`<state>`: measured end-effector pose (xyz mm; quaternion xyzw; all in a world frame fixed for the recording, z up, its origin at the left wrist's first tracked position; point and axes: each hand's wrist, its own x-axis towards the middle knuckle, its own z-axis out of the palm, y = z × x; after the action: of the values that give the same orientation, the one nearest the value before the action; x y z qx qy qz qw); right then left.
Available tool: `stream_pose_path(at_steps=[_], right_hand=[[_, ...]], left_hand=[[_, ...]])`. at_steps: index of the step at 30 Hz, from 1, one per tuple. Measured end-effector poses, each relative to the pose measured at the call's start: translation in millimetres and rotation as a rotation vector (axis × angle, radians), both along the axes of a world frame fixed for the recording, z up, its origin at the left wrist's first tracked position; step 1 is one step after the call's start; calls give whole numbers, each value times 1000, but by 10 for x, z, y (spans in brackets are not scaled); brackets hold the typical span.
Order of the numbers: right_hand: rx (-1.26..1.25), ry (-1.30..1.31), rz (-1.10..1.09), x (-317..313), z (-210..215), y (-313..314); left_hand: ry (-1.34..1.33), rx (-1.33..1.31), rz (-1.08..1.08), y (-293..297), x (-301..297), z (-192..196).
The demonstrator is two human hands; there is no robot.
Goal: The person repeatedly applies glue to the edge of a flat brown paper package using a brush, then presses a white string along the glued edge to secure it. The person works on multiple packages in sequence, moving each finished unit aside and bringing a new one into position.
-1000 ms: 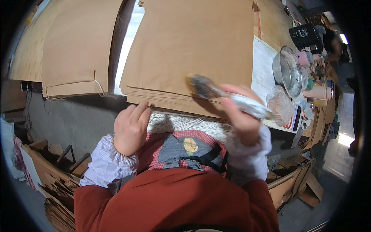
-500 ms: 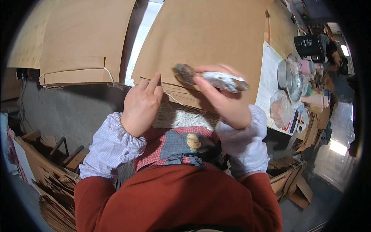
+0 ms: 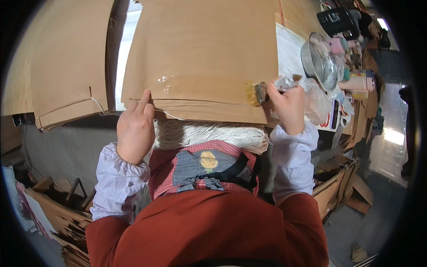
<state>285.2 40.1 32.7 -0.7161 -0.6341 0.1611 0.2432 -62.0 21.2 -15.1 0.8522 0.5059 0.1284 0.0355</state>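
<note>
A stack of brown paper sheets (image 3: 204, 53), layered along its near edge, lies in front of me. My left hand (image 3: 137, 129) rests at its near left corner, the index finger stretched onto the paper and nothing held. My right hand (image 3: 289, 104) is closed round a flat brush whose handle is wrapped in white. The brush's yellowish bristles (image 3: 252, 93) meet the paper near the stack's right edge. A wet, shiny streak (image 3: 166, 84) shows along the near side of the top sheet. Below the stack's near edge lies a bundle of white string (image 3: 209, 135).
Left of the stack is another brown paper pile (image 3: 66, 66) with a white cord. To the right are a metal basin (image 3: 320, 62), a clear plastic bag (image 3: 316, 104) and several containers (image 3: 356, 82). Cardboard pieces (image 3: 340, 191) lie lower right.
My right hand has swept the brush rightward to the stack's right edge, and a wet shine now shows on the paper. My left hand stays at the corner; the whole view has shifted.
</note>
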Motion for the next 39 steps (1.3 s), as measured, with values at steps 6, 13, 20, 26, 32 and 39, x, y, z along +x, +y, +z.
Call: stream_pose_path(at_steps=[6, 13, 20, 26, 32, 39], right_hand=[[176, -112, 3, -70, 89, 32], [514, 244, -328, 1449, -99, -643], [488, -75, 153, 574, -306, -941], [-139, 801, 728, -460, -325, -1013], [18, 566, 201, 502, -109, -620], [-77, 223, -27, 403, -714, -180]], left_hand=[[-17, -38, 17, -2, 11, 56], [-264, -127, 90, 17, 65, 235], [-1003, -577, -260, -200, 31, 922], [-812, -188, -126, -190, -77, 1286], [-522, -89, -60, 408, -197, 823], [-466, -181, 92, 757, -146, -148]])
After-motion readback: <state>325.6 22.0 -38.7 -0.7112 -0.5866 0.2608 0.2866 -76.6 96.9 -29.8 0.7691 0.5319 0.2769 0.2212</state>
